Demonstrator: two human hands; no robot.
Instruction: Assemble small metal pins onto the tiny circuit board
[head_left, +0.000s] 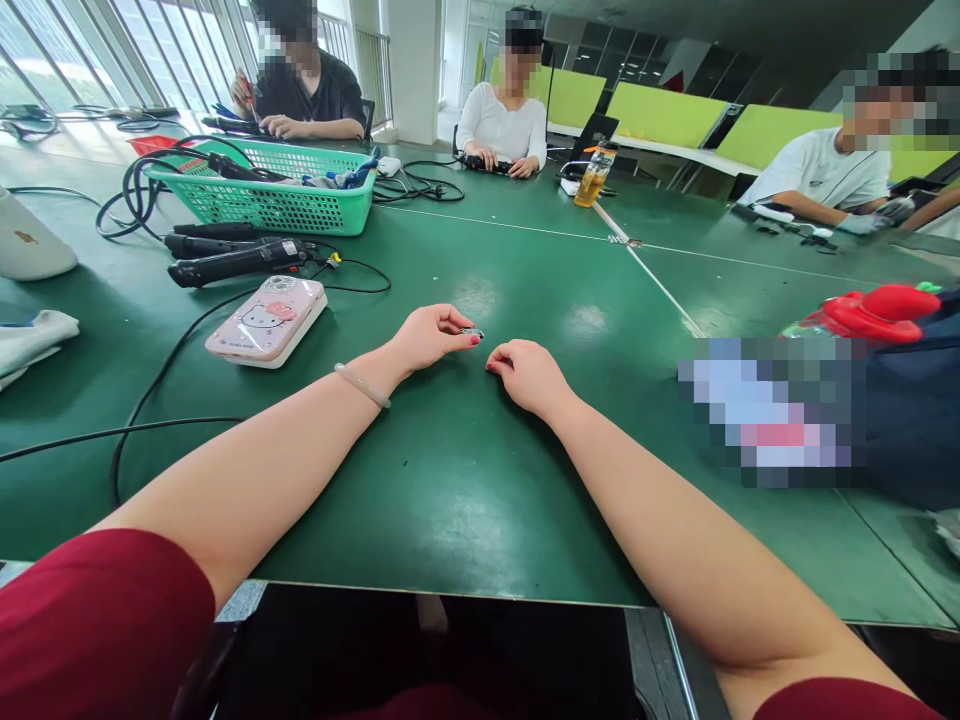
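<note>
Green basket (300,208) holds dark gear (251,172); left hand (424,338) pinches metallic piece (472,332), right hand (533,377) closed.

You are pinching a small silvery piece (472,332) with dark markings in your left hand (426,338). Its free end is pointing toward your right hand (529,374), near but apart. Its finer details are appearing too small to tell.
</note>
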